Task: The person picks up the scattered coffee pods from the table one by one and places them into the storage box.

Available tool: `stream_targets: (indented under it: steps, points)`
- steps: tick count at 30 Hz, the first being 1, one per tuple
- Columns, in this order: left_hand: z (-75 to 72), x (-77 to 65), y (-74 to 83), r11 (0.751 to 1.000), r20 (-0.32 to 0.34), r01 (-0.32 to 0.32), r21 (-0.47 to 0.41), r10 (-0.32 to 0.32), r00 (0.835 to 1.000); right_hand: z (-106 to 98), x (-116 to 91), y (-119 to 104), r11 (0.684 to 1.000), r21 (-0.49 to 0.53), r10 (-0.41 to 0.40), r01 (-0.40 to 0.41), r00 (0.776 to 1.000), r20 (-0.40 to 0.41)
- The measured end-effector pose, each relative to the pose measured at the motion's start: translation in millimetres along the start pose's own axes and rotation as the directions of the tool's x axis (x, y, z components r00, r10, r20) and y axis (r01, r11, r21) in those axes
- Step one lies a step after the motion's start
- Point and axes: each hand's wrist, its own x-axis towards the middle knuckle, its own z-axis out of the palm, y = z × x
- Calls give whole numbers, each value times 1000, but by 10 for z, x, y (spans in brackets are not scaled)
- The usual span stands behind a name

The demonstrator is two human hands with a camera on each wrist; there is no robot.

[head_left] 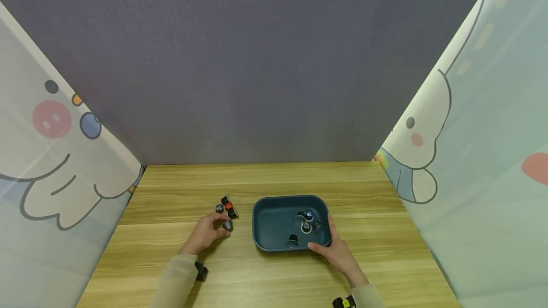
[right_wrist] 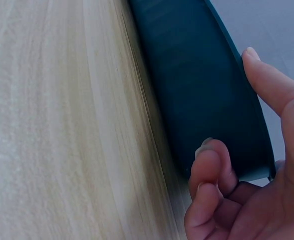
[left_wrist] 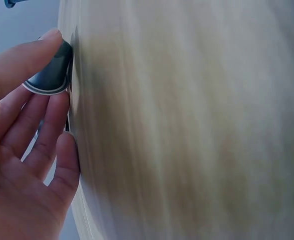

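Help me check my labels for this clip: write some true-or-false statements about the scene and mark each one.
1. The left hand pinches a dark coffee capsule. True.
2. The right hand grips a corner of the dark blue tray. True.
3. The orange-red capsule is in the tray. False: it is on the wood-grain table, among other capsules.
4. The tray holds only one capsule. False: several capsules lie in it.
5. The tray stands to the right of the left hand. True.
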Motion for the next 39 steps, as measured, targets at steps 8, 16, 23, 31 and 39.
stream_targets:
  steps: [8, 16, 23, 31, 39]
  points:
    - [8, -16, -42, 1000, -3, -10, 8, 10, 1000, 8, 0, 7, 1000, -6, 5, -5, 1000, 5]
    - [-4, -27, -27, 999, -14, -4, -34, 3, 1000, 11, 10, 10, 1000, 0, 10, -10, 1000, 12]
    - [-34, -34, 0, 997, -18, -23, -72, 22, 1000, -3, 23, 16, 1000, -24, -1, 1, 1000, 7]
    - [-55, -24, 29, 996, -19, -37, -77, 36, 999, -10, 32, 24, 1000, -13, -5, 5, 1000, 2]
    - [-84, -35, 140, 991, -30, -5, -130, 1, 1000, -7, 32, 43, 1000, 22, 3, -4, 1000, 8]
